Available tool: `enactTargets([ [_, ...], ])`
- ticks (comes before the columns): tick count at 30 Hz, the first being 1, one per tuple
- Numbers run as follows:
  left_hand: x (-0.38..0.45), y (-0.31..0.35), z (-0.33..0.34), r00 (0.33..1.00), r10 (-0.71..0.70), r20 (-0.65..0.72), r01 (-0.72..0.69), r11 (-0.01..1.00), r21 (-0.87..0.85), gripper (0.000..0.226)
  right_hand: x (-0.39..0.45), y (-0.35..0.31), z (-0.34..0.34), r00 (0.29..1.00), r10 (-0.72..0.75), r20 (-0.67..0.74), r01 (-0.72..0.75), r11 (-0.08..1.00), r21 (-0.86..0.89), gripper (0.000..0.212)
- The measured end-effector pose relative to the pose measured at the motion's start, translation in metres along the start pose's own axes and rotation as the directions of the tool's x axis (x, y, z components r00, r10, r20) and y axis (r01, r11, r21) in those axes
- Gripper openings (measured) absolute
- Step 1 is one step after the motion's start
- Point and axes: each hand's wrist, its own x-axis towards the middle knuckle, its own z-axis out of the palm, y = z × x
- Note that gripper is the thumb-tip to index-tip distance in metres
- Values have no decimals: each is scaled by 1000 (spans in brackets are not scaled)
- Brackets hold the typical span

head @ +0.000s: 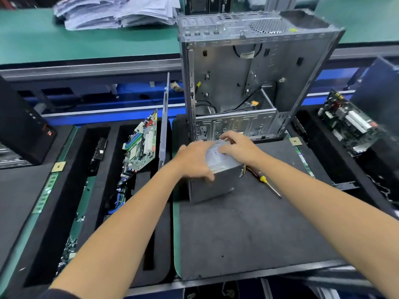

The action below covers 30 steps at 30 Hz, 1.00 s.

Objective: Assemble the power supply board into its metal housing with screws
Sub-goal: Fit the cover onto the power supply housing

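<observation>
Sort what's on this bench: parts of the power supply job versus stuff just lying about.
Job: power supply box, held by left hand and right hand; open metal case; screwdriver.

Lying about: motherboard, second board, paper stack.

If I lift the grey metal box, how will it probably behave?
The metal box looks rigid and probably heavy for its size; both hands, left hand and right hand, rest on it. Its wires would likely dangle.

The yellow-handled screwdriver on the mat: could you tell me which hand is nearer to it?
Right. The right hand rests on the power supply just above the screwdriver; the left hand grips its far side.
</observation>
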Motion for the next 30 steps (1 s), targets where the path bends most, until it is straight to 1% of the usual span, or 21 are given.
enactTargets([
  [2,2,-4,0,999,28,34,-29,999,16,109,0,0,-2,996,4,94,-5,1000,9,26],
  [4,1,-7,3,999,7,35,-7,1000,9,114,2,0,-3,991,13,135,-17,999,31,15],
  [6,-1,-6,12,1000,-25,-4,25,997,79,112,5,-2,-5,988,39,148,-45,998,35,9],
  [7,-1,-5,17,999,-28,-32,31,994,104,108,8,-4,-6,986,52,158,-60,997,42,12],
  [8,-1,-4,21,997,-36,-74,42,996,78,101,10,-5,-7,984,64,169,-74,996,52,16],
  [9,-1,-4,22,988,-64,-143,63,998,-6,91,11,-7,-8,981,75,179,-88,994,64,20],
  [10,0,-5,23,963,-119,-241,89,987,-132,76,12,-8,-9,979,81,186,-95,993,71,20],
  [11,1,-8,23,914,-202,-351,110,958,-265,58,13,-10,-9,978,83,190,-99,992,75,18],
  [12,1,-10,23,848,-306,-432,137,915,-379,40,13,-10,-9,978,87,191,-103,992,74,15],
  [13,1,-14,23,791,-421,-443,165,845,-508,28,13,-11,-8,978,89,188,-102,993,60,18],
  [14,1,-15,25,752,-530,-391,180,736,-653,26,13,-10,-7,980,84,179,-92,995,37,24],
  [15,0,-15,27,732,-616,-291,185,590,-786,26,13,-9,-6,983,73,167,-79,996,29,30],
  [16,-1,-13,29,720,-669,-187,182,442,-879,26,13,-6,-5,985,62,160,-71,996,49,35],
  [17,-2,-13,33,708,-697,-115,179,334,-926,23,12,-3,-5,985,54,163,-70,993,91,37],
  [18,-1,-13,35,703,-707,-83,175,285,-942,17,12,-1,-4,984,48,172,-70,989,128,37],
  [20,-1,-13,36,702,-708,-81,140,249,-958,9,12,1,-4,983,26,183,-50,990,130,34],
  [22,1,-14,34,713,-694,-106,108,258,-960,8,11,1,-6,985,-4,173,-8,997,70,31],
  [26,8,-13,28,767,-628,-132,95,315,-944,5,11,1,-18,979,-25,202,31,999,-28,23],
  [28,11,-13,25,792,-601,-109,98,301,-948,4,11,-1,-23,969,-26,244,48,995,-86,18],
  [30,13,-14,24,807,-584,-88,97,278,-956,4,10,-3,-24,966,-21,257,57,990,-131,22],
])
